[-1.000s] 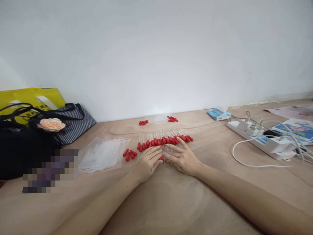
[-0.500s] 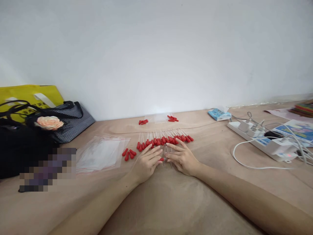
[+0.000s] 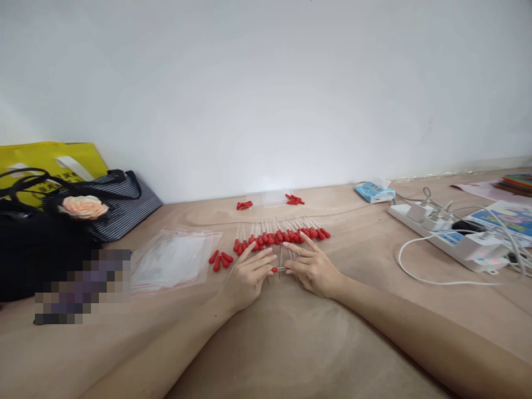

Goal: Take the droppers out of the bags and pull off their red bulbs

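Between the fingertips of my left hand (image 3: 248, 274) is a red rubber bulb (image 3: 274, 270), partly hidden by the fingers. My right hand (image 3: 316, 270) pinches a thin clear dropper tube (image 3: 281, 269), whose end meets the bulb. How far the tube sits inside it I cannot tell. Bare tubes lie under and between both hands, largely covered. Just beyond is a row of red-bulbed droppers (image 3: 271, 239), tips pointing at the wall. Several loose red bulbs (image 3: 220, 260) rest left of my left hand.
Clear plastic bags (image 3: 172, 260) lie to the left, before a striped bag (image 3: 128, 208) and a yellow bag (image 3: 85, 158). More red bulbs (image 3: 244, 205) and tubes sit near the wall. On the right are a tissue pack (image 3: 374, 192), a power strip (image 3: 440, 238) and a looped white cable (image 3: 401, 260).
The view has shifted slightly. A little more of the tube shows between my hands, still lined up with the bulb. Both hands keep nearly the same pose.
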`<act>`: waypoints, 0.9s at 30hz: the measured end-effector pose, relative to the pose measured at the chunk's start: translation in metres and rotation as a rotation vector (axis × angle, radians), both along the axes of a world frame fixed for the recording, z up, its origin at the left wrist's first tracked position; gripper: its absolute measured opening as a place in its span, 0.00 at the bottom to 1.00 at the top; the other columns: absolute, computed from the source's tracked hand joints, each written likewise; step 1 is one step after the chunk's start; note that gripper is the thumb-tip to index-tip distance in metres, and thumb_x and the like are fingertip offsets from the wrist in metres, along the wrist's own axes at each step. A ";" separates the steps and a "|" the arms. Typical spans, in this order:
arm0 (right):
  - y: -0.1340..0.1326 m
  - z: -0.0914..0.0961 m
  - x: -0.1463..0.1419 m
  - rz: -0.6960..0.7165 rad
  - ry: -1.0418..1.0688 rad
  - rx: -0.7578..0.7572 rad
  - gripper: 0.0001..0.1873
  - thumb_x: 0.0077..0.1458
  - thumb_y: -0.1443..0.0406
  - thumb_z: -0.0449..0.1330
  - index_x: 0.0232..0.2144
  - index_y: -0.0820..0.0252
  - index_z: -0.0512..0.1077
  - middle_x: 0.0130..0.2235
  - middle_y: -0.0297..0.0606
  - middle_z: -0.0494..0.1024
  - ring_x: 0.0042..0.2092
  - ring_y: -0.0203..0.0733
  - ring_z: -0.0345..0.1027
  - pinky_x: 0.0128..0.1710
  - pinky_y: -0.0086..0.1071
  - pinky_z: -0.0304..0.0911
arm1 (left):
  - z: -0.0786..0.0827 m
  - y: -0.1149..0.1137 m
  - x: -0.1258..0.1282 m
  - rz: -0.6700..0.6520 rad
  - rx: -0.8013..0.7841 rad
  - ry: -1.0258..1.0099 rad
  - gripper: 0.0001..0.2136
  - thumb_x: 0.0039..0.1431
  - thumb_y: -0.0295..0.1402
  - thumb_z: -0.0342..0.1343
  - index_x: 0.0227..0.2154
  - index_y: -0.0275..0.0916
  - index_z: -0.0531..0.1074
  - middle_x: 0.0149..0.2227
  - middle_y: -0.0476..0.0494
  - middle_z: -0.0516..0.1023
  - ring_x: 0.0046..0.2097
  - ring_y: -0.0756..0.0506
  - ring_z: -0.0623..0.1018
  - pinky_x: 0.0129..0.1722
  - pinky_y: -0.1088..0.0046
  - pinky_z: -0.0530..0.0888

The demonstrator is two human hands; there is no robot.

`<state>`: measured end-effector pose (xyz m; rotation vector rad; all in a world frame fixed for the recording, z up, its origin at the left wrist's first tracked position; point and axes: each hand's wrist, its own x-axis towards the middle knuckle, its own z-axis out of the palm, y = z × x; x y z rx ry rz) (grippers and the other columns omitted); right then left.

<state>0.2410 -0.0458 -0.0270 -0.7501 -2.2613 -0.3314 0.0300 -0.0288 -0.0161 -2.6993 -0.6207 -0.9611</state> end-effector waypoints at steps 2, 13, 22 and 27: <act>0.000 0.000 0.004 -0.008 0.007 -0.002 0.11 0.57 0.69 0.48 0.33 0.59 0.70 0.30 0.36 0.78 0.53 0.40 0.60 0.57 0.48 0.42 | 0.001 0.000 -0.003 0.010 -0.003 -0.017 0.10 0.56 0.22 0.45 0.37 0.37 0.70 0.41 0.44 0.77 0.48 0.45 0.72 0.53 0.54 0.62; 0.005 -0.008 0.017 -0.351 0.150 -0.227 0.17 0.58 0.66 0.45 0.45 0.62 0.68 0.28 0.39 0.72 0.28 0.37 0.65 0.29 0.29 0.60 | 0.025 0.018 -0.035 0.516 -0.255 -0.357 0.13 0.56 0.34 0.46 0.36 0.36 0.73 0.33 0.41 0.69 0.34 0.47 0.73 0.32 0.70 0.71; 0.009 -0.017 0.016 -0.326 0.156 -0.280 0.13 0.53 0.73 0.46 0.31 0.61 0.69 0.28 0.38 0.66 0.30 0.37 0.63 0.31 0.30 0.63 | 0.035 0.058 -0.091 0.897 -0.758 -0.267 0.16 0.42 0.39 0.54 0.35 0.38 0.70 0.24 0.50 0.74 0.26 0.49 0.73 0.26 0.75 0.66; 0.008 -0.016 0.007 -0.302 0.188 -0.297 0.13 0.48 0.76 0.46 0.31 0.61 0.68 0.30 0.40 0.64 0.33 0.38 0.62 0.33 0.31 0.64 | 0.028 0.057 -0.091 0.796 -0.881 -0.312 0.18 0.37 0.44 0.58 0.30 0.37 0.70 0.19 0.51 0.73 0.22 0.49 0.72 0.23 0.76 0.64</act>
